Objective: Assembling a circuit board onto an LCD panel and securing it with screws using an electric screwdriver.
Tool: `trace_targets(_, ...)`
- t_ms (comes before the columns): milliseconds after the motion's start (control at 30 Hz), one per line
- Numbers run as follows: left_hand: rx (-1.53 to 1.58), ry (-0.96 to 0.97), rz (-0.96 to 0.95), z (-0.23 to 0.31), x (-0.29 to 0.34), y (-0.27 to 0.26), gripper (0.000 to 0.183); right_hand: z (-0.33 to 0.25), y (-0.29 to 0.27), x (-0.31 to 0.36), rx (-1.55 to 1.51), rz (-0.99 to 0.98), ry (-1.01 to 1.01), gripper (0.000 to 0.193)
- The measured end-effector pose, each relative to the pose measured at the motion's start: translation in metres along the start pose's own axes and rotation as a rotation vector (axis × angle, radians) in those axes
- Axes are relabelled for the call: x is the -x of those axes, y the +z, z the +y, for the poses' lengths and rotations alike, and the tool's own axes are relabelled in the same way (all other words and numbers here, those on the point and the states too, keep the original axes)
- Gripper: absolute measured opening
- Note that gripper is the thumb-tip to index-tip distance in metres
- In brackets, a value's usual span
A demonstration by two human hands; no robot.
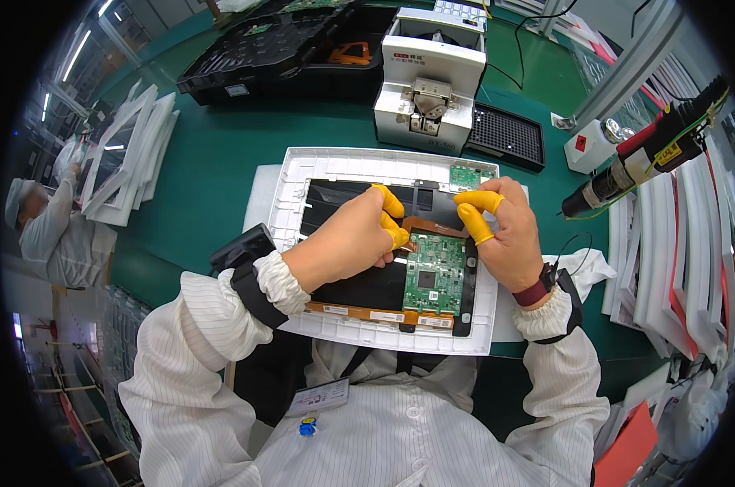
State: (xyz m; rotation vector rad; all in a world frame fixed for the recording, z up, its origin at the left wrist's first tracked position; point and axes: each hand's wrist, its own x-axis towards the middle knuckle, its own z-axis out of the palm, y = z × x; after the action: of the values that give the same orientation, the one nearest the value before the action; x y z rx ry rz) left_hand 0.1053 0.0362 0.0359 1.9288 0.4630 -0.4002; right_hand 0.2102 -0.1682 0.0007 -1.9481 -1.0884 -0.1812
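A white plastic panel housing (290, 183) lies in front of me, with a black display module (359, 294) inside it. A green circuit board (436, 276) sits on the module's right part, and a copper-coloured flex cable (432, 226) runs along its upper edge. My left hand (351, 231) is over the module, fingers curled, with yellow finger cots on thumb and forefinger. Its tips are by the cable; what they grip is hidden. My right hand (505, 235), also in yellow cots, is held above the module's upper right, thumb and forefinger nearly together. Anything between them is too small to name.
Behind the housing stands a white tape-dispenser-like machine (428, 77), beside a black grid tray (505, 134). An open black case (246, 61) lies at the far left. A black-and-red power screwdriver (644, 154) hangs at right, near a white can (587, 148) and stacked foam sheets (652, 268).
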Motion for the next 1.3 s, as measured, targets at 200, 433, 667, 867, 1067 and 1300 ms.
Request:
trace_targets(200, 0.006, -0.008, -0.009, 0.0041, 0.0021, 0.0002, 0.028, 0.0009, -0.0002, 0.0003, -0.010, 0.000, 0.004, 0.016)
trace_targets(433, -0.040, 0.002, 0.003, -0.0030, -0.0027, 0.0028, 0.029, 0.0011, -0.0001, -0.0003, -0.010, 0.007, -0.004, 0.015)
trace_targets(667, -0.042, 0.008, 0.019, -0.0044, -0.0032, 0.0023, 0.030, 0.0005, -0.0005, -0.0005, -0.008, 0.007, -0.015, 0.016)
trace_targets(867, -0.055, 0.008, 0.002, -0.0041, -0.0027, 0.0022, 0.030, 0.0015, -0.0003, 0.0003, -0.004, 0.001, -0.010, 0.015)
trace_targets(1067, -0.081, 0.036, -0.004, -0.0031, -0.0009, 0.0011, 0.030, 0.0000, -0.0002, -0.0003, -0.006, -0.003, -0.016, 0.015)
trace_targets(1300, -0.067, 0.051, -0.012, -0.0014, 0.0012, -0.0010, 0.033, 0.0002, -0.0001, -0.0008, 0.013, -0.007, -0.008, 0.017)
